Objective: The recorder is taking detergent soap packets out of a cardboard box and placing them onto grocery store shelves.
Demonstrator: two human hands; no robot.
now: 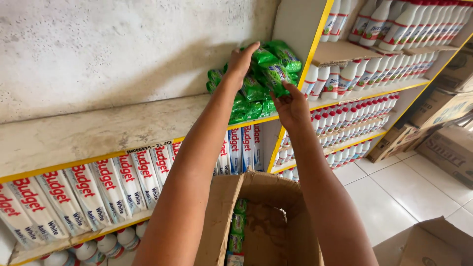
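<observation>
Head view: left hand (pixel 241 61), fingers spread flat, pressed on stack of glossy green plastic pouches (pixel 261 81) on yellow-edged shelf (pixel 123 133). Right hand (pixel 291 106) touched stack's lower front, fingers loosely apart, clamped on nothing visible. Stack built at shelf's right end; rest bare. Open brown cardboard box (pixel 256 226) below held few green pouches; judged unloading mostly done. White red-lettered packs (pixel 88 189) lined lower shelf; white bottles (pixel 394 22) filled right bay.
</observation>
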